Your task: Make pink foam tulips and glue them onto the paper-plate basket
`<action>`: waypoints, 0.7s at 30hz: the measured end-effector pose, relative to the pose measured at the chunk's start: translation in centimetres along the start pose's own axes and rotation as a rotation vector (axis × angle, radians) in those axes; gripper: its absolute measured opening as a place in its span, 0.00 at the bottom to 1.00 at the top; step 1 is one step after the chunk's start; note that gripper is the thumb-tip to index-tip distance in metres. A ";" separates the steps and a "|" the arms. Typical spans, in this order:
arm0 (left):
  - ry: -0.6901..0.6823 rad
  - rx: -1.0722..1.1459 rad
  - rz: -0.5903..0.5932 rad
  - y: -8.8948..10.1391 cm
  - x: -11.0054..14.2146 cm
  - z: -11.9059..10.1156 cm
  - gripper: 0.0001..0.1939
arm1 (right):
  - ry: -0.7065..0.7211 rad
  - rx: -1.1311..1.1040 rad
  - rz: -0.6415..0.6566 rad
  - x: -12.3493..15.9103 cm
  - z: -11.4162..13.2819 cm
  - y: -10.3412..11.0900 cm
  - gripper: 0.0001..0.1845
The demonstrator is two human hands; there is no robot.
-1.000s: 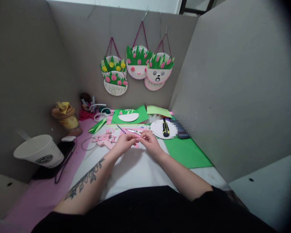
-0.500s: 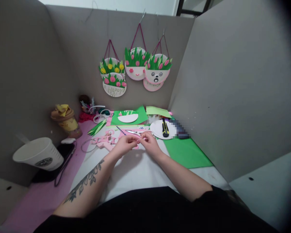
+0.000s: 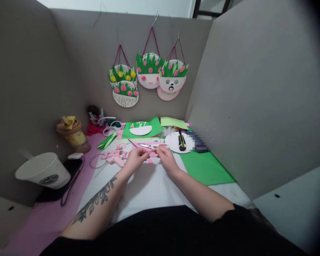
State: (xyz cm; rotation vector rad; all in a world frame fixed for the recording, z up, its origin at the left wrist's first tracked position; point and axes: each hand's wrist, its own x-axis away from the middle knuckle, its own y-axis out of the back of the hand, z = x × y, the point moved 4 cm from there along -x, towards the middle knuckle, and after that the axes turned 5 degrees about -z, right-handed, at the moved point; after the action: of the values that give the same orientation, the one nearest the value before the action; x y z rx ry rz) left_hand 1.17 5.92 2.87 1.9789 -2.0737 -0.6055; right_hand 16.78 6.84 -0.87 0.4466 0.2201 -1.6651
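Observation:
My left hand [image 3: 135,159] and my right hand [image 3: 165,158] meet over the white sheet [image 3: 146,188], fingertips pinched together on a small pink paper piece [image 3: 153,154]. A pink scrap [image 3: 149,161] lies just below it. Cut-up pink paper [image 3: 114,155] lies left of my left hand. Scissors [image 3: 148,145] rest just beyond my fingers.
A white paper plate [image 3: 174,142] with a yellow-black utility knife [image 3: 181,139] sits right of the hands, green paper [image 3: 205,167] beside it. A half plate on green paper [image 3: 141,128] lies farther back. A white cup [image 3: 44,170] and phone [image 3: 66,165] are left. Decorated plates [image 3: 149,76] hang on the grey wall.
Both hands stay together on the small pink piece, fingers shifting slightly; the view has tilted a little. Nothing else moved.

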 end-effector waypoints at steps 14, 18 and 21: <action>-0.016 0.001 0.029 -0.4 -0.5 1.0 0.15 | 0.102 0.023 -0.012 0.4 1.2 0.1 0.13; -0.065 -0.098 0.026 -0.5 -0.7 1.2 0.15 | 0.094 0.027 0.006 0.7 1.5 -0.2 0.11; -0.099 -0.165 0.010 -0.4 -0.5 0.9 0.14 | 0.097 0.040 0.021 0.9 1.7 -0.4 0.10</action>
State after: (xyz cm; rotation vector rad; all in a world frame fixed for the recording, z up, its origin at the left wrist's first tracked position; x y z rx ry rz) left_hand 1.18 6.56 1.91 1.8816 -2.0151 -0.8594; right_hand 16.08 5.43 0.29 0.5588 0.2534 -1.6314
